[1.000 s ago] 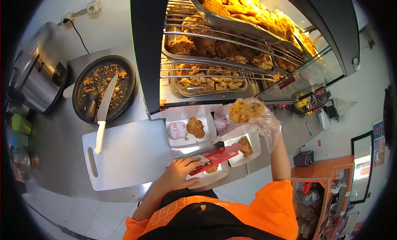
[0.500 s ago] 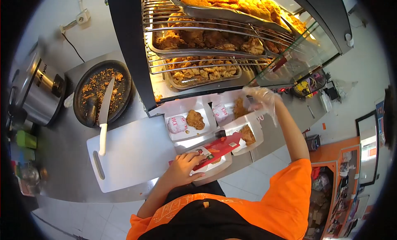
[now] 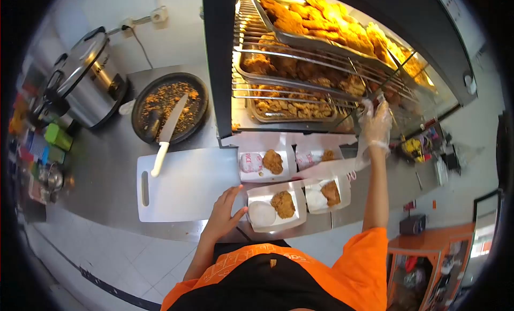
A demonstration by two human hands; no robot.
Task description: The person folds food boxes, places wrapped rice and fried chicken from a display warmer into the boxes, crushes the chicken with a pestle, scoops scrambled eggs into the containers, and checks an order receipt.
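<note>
My left hand (image 3: 222, 214) is bare, its fingers spread and holding nothing. It lies between the white cutting board (image 3: 187, 198) and a paper box (image 3: 292, 224) with white rice and fried chicken (image 3: 282, 204). My right hand (image 3: 377, 126), in a clear plastic glove, reaches up to the glass front (image 3: 409, 83) of the lit display cabinet. Its fingers are bent; whatever they hold is hidden. Three more open boxes stand close by, each with a chicken piece (image 3: 272, 162). Wrapped rice (image 3: 250, 162) marked in red lies in the back-left box.
Metal trays (image 3: 297, 73) of fried chicken fill the cabinet's racks. A knife (image 3: 170, 123) lies across a dark stone mortar (image 3: 198, 105), its handle over the cutting board. A steel cooker (image 3: 91, 89) stands at the left, and an orange cabinet (image 3: 393, 245) at lower right.
My right hand has risen from the back boxes to the cabinet's glass front. My left hand has left the front box, whose red-printed flap no longer covers its food. The view has shifted.
</note>
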